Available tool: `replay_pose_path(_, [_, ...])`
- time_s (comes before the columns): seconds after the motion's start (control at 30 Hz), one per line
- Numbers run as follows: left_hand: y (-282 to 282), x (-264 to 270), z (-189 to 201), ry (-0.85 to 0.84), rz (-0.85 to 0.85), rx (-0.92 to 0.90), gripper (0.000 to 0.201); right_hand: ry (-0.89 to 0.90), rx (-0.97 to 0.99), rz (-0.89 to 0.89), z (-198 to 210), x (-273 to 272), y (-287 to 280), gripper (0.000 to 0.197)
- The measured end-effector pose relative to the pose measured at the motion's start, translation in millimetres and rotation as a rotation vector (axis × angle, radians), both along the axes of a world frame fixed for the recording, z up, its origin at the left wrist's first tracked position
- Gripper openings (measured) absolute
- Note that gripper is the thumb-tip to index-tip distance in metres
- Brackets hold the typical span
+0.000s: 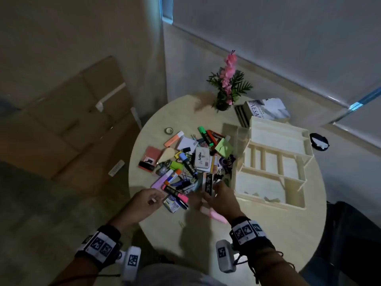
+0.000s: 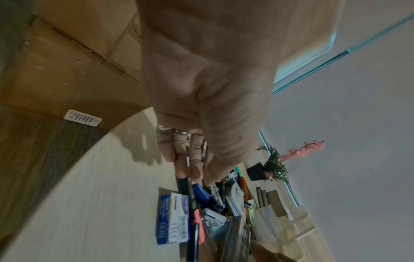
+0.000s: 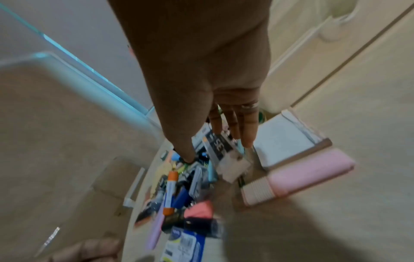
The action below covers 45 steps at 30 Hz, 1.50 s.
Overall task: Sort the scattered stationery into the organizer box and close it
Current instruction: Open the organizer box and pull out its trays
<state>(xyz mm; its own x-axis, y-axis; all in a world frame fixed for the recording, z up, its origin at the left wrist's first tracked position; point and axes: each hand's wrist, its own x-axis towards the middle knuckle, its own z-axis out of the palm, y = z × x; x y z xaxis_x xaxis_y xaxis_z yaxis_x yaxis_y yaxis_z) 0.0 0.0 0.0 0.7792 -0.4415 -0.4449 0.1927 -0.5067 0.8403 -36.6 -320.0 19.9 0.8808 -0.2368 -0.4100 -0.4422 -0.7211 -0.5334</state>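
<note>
A heap of scattered stationery [image 1: 185,162] covers the middle of the round table [image 1: 226,244]: markers, highlighters, clips, small boxes. To its right the wooden organizer box [image 1: 268,201] stands with its lid [image 1: 278,137] raised. My left hand [image 1: 157,200] is at the heap's near left edge, and its curled fingers [image 2: 181,166] pinch a dark pencil [image 2: 188,193] beside a blue-and-white box [image 2: 172,218]. My right hand [image 1: 216,186] reaches over the heap's near right. Its fingers [image 3: 246,131] are straight and touch a black "35" box [image 3: 221,147]. A pink highlighter [image 3: 302,173] lies beneath the wrist.
A potted plant with pink flowers [image 1: 226,87] and stacked books [image 1: 266,109] sit at the table's far side. A tape roll [image 1: 169,130] lies apart at the heap's far left. Cardboard boxes [image 1: 72,120] stand on the floor to the left.
</note>
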Motion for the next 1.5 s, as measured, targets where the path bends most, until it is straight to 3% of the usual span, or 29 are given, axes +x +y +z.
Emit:
replay_pose_path(0.2, [16, 8, -10, 0.007, 0.025, 0.021, 0.013, 0.089, -0.118, -0.089, -23, 6, 30, 0.062])
replay_pose_path(0.4, [14, 20, -10, 0.011, -0.017, 0.044, 0.015, 0.036, -0.094, -0.161, -30, 7, 27, 0.038])
replay_pose_path(0.7, [-2, 19, -8, 0.007, -0.110, 0.037, 0.020, 0.043, 0.269, -0.306, -13, -21, 7, 0.043])
replay_pose_path(0.83, [-30, 42, 9, -0.126, -0.187, 0.070, 0.022, 0.017, 0.365, -0.326, -7, -38, -3, 0.045])
replay_pose_path(0.97, [-83, 95, 16, -0.467, -0.325, 0.223, 0.037, -0.024, 0.368, -0.298, 17, -46, -5, 0.044])
replay_pose_path(1.07, [-135, 130, 31, -0.564, -0.416, 0.294, 0.051, -0.028, 0.357, -0.287, 34, -53, -9, 0.034])
replay_pose_path(1.2, [-189, 150, 29, -0.656, -0.576, 0.472, 0.070, -0.055, 0.354, -0.331, 55, -70, -20, 0.032])
replay_pose_path(1.33, [-203, 158, 12, -0.684, -0.689, 0.612, 0.075, -0.076, 0.359, -0.393, 72, -83, -36, 0.031])
replay_pose_path(1.5, [-207, 161, -1, -0.680, -0.680, 0.586, 0.077, -0.123, 0.316, -0.532, 74, -89, -74, 0.029])
